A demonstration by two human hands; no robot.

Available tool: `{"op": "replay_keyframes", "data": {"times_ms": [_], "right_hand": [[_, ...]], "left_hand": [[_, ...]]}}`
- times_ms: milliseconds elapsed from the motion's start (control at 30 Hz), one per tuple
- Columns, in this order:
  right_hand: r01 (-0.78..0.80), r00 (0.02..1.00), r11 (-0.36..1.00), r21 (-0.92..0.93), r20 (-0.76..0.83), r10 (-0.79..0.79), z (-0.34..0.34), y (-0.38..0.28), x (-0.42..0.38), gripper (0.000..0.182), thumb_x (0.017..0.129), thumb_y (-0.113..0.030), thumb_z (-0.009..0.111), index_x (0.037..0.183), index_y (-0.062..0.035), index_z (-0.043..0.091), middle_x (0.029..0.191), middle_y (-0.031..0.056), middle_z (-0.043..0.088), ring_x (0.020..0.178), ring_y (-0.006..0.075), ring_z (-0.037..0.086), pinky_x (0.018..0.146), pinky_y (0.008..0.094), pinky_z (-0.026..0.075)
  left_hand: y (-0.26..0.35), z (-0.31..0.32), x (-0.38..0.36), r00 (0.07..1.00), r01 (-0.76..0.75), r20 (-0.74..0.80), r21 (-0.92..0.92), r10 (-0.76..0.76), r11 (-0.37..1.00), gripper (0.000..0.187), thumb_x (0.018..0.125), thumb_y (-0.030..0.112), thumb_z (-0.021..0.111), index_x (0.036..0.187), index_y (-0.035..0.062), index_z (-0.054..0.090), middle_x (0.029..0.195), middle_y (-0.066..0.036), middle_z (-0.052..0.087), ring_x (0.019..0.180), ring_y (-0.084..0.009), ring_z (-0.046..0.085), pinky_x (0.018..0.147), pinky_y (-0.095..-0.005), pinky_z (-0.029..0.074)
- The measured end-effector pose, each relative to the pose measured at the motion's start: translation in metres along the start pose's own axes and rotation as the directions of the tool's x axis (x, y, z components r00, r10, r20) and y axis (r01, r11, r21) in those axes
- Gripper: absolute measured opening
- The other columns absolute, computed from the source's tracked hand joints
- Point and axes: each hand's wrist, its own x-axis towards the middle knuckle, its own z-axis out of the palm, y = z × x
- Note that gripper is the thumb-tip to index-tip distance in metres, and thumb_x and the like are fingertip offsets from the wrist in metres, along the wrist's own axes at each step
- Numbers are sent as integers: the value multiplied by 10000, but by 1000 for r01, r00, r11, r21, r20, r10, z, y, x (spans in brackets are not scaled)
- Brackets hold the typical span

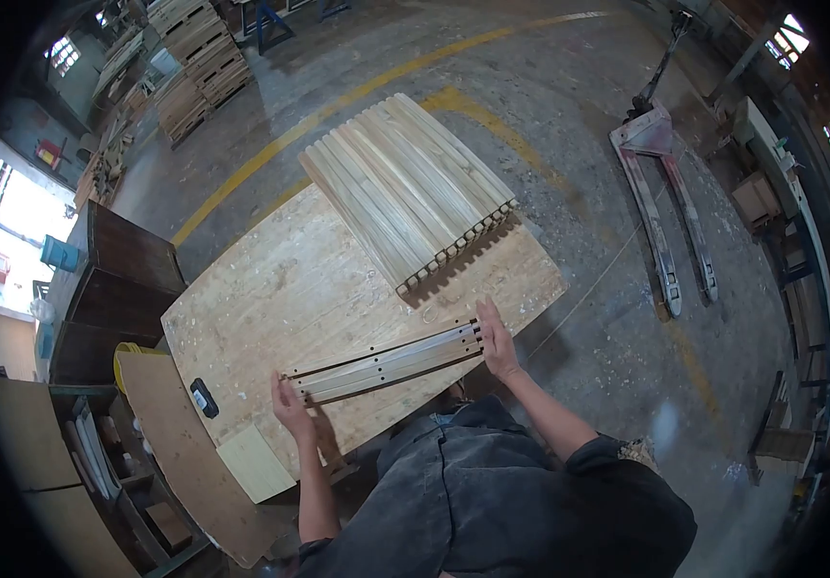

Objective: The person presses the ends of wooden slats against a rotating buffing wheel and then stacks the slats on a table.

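A few narrow wooden slats (386, 362) with small dark holes lie side by side in front of me, just over the near part of the plywood tabletop (261, 289). At their left end, my left hand (291, 409) is closed on them with the fingers along the ends. My right hand (498, 339) presses against the right end, its fingers upright beside the slat tips. Beyond the slats, a neat stack of wooden strips (410, 188) rests on the far part of the table, its notched ends facing me.
A small dark device (204, 397) lies at the table's left edge, near a pale board (255, 464). To the right, a pallet jack (648, 144) stands on the concrete floor. Dark cabinets (121, 279) are at left, with stacked lumber (198, 63) at the back.
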Motion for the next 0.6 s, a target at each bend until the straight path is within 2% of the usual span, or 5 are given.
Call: {"op": "replay_keyframes", "data": {"times_ms": [100, 200, 267, 467, 600], "right_hand": [[38, 994, 997, -66, -100, -45, -14, 6, 13, 610, 1064, -303, 404, 1562, 17, 259, 1515, 242, 458, 1426, 380, 421, 1178, 385, 319], [31, 973, 981, -193, -217, -73, -29, 23, 38, 648, 1053, -365, 438, 1561, 1, 272, 1506, 232, 470, 1407, 403, 432, 1169, 412, 340], [-7, 960, 891, -453, -252, -121, -41, 24, 55, 643, 1049, -396, 446, 1553, -21, 305, 1480, 225, 496, 1385, 413, 447, 1147, 443, 370], [-41, 957, 781, -623, -250, -149, -54, 23, 73, 655, 1013, -431, 520, 1522, -44, 375, 1465, 214, 502, 1351, 400, 474, 1119, 456, 398], [5, 952, 816, -578, -246, -180, -52, 30, 77, 665, 988, -423, 570, 1506, -40, 403, 1469, 207, 494, 1340, 393, 481, 1117, 451, 402]], "left_hand": [[11, 28, -1, 867, -474, 393, 469, 305, 745, 749, 836, 284, 802, 1453, 0, 487, 1448, -221, 527, 1368, -351, 483, 1154, -433, 364], [54, 80, -10, 608, -761, 727, 418, 319, 497, 982, 619, 398, 906, 1431, 21, 503, 1403, -227, 509, 1295, -414, 480, 1117, -498, 375], [61, 106, -16, 587, -758, 788, 453, 186, 469, 947, 590, 382, 875, 1394, 55, 497, 1333, -207, 523, 1255, -395, 489, 1113, -555, 346], [74, 128, -11, 435, -830, 898, 371, 68, 416, 721, 605, 301, 821, 1231, 47, 570, 1065, -161, 599, 1017, -375, 588, 850, -447, 509], [136, 115, -25, 452, -802, 866, 292, 211, 521, 754, 619, 315, 853, 1261, 30, 579, 1035, -155, 608, 990, -348, 615, 828, -430, 528]]}}
